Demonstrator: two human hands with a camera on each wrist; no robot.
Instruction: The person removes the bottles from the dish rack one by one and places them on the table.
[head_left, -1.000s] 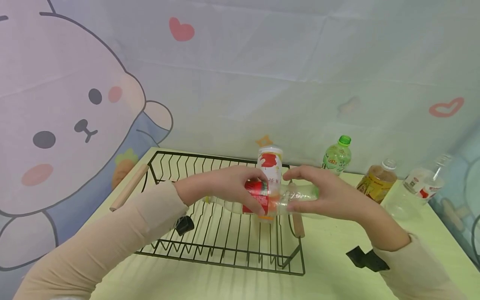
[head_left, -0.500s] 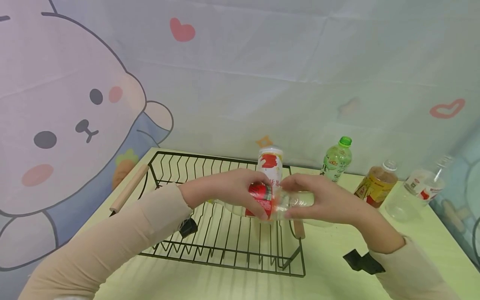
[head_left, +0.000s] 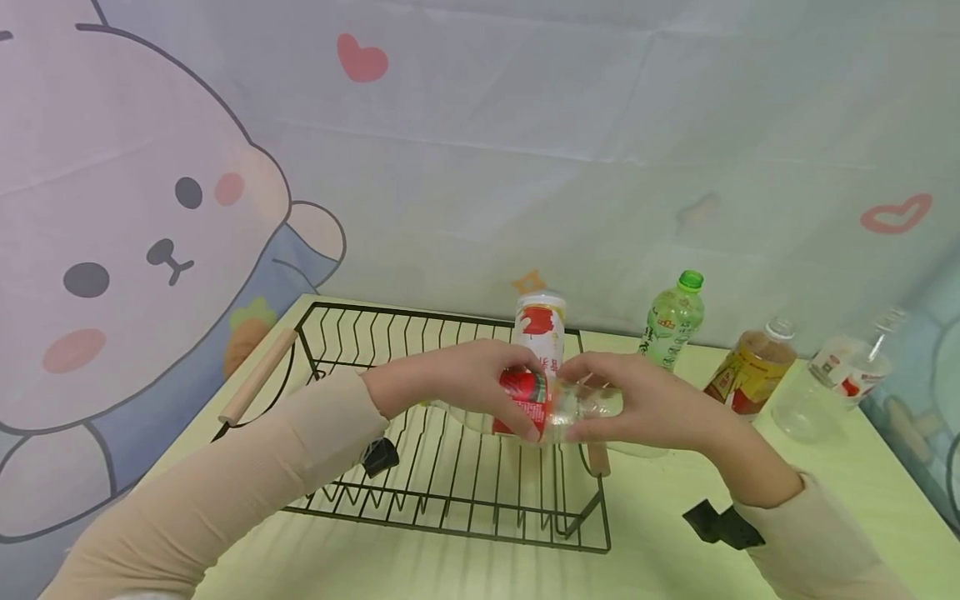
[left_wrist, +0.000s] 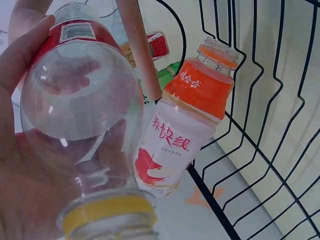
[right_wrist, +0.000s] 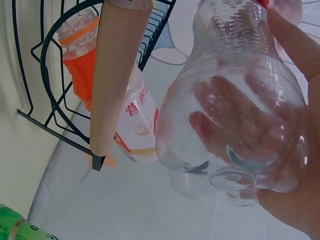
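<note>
Both hands hold a clear plastic bottle (head_left: 525, 404) with a red label, lying sideways above the rack's right part. My left hand (head_left: 476, 375) grips it around the label, thumb on the near side. My right hand (head_left: 656, 404) grips its base end, fingers behind and thumb in front. The neck, with a yellow ring (left_wrist: 110, 210), points left. Behind it a white bottle (left_wrist: 172, 135) with an orange band leans in the black wire dish rack (head_left: 450, 528); its neck end is hidden in the head view. The held bottle looks empty.
Wooden handles (head_left: 258, 377) stand at both rack ends. On the pale green table (head_left: 660, 517) to the right are a green bottle (head_left: 673, 318), a bottle with a yellow label (head_left: 752, 371) and a clear bottle (head_left: 813, 400). A printed cloth (head_left: 480, 167) hangs behind.
Both hands have come slightly lower and nearer, the left a little to the right and the right a little to the left. The bottle has shifted with them, still gripped.
</note>
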